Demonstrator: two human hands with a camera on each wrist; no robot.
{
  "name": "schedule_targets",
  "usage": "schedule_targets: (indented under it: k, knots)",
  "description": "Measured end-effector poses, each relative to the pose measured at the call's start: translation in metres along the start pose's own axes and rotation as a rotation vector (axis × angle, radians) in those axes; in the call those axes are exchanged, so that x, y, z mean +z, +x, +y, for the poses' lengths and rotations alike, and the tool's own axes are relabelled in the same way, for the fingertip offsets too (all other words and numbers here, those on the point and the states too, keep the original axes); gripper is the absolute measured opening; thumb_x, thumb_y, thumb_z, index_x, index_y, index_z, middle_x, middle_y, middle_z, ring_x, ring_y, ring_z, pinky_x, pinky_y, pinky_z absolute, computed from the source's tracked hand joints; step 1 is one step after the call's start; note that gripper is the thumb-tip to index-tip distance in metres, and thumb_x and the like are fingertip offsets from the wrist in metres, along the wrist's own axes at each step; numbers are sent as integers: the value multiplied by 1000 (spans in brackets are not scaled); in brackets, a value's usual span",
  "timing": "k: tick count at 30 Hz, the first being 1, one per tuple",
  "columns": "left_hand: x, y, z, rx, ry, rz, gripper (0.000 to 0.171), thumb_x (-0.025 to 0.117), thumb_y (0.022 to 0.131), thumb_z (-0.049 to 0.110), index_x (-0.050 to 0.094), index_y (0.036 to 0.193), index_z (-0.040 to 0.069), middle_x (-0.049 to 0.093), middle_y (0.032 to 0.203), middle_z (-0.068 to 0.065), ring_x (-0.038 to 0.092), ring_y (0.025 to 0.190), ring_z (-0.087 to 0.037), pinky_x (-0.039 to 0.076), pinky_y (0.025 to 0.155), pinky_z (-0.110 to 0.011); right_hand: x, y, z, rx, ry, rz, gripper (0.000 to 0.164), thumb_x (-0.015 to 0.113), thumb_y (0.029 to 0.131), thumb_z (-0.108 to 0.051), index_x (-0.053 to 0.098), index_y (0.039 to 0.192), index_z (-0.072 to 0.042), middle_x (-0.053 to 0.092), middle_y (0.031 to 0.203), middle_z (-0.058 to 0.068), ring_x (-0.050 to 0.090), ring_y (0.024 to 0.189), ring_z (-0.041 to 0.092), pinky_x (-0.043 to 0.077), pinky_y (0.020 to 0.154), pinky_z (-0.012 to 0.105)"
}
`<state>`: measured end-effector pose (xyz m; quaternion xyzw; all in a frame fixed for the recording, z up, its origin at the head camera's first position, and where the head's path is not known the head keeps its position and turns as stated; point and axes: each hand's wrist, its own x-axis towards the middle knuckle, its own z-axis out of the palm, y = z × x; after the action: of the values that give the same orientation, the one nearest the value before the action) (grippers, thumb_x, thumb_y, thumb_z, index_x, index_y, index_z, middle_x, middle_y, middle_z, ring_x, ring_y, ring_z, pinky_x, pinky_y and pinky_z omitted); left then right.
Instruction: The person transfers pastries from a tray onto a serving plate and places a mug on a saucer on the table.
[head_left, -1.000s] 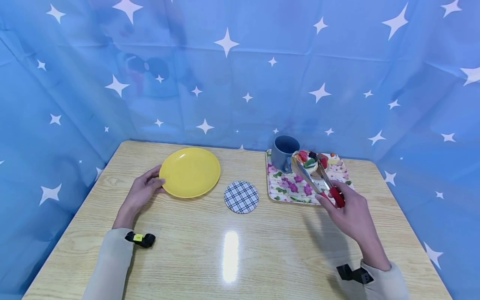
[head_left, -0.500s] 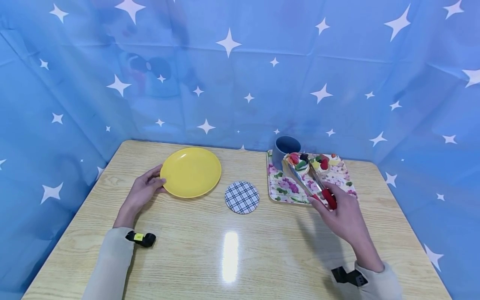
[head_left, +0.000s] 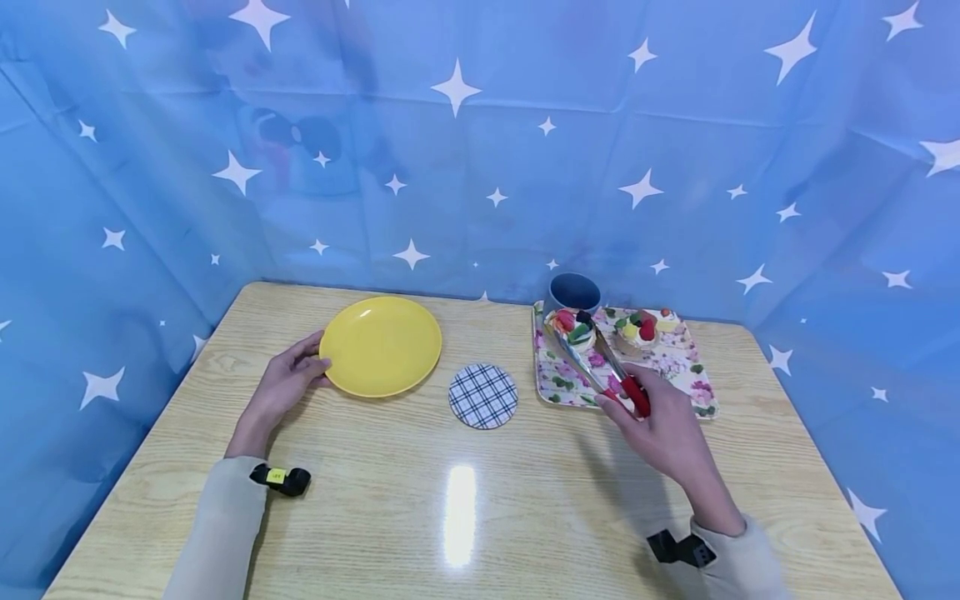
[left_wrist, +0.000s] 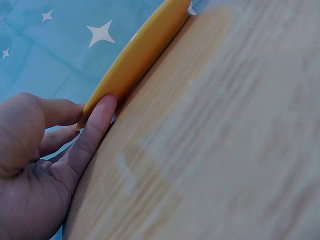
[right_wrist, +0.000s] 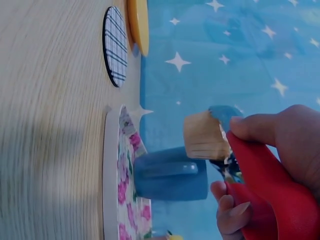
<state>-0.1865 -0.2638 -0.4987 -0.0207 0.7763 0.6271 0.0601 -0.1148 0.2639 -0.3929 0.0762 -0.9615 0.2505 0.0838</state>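
Blue cloth printed with white stars hangs behind the pale wooden surface where we work. Our right hand grips the red-handled tongs, thumb on one arm and fingers on the other, probably because steady squeezing is what keeps the load from slipping. Between the tips we hold a fruit-topped cake by its sides, fruit facing up, which we take to be a way of sparing the soft-looking topping. It hangs off the floral tray, in front of the blue mug, hiding part of it. That mug stands upright near the tray's left back corner; to its right sits a second cake, and something red and yellow lies behind that, too small for us to make out.

Our left hand pinches the left edge of the yellow plate, thumb toward us, likely to stop it sliding while the other side works. Between plate and tray, touching neither, a round checked coaster lies flat, pattern upward, nearer to us than the mug.
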Motion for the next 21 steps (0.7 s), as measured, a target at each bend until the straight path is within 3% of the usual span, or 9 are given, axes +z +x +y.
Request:
schedule_targets:
  k: [16,21]
  knots:
    - [-1,-1,-1,-1,13,3,65,58,107,22,27,164,16,44,150,-21,65,101,4,65,87,-23,20,10,-12,-32,56,-27,58,76,95,-34,59,141,-4,64,93,16,48,72,21,38,54,24]
    - [-1,-1,-2,3,17,2,66,57,107,22,27,164,16,44,151,-21,65,101,4,65,87,-23,26,14,-16,-15,55,-49,58,76,94,-35,59,141,-6,66,103,17,52,79,24,38,58,25]
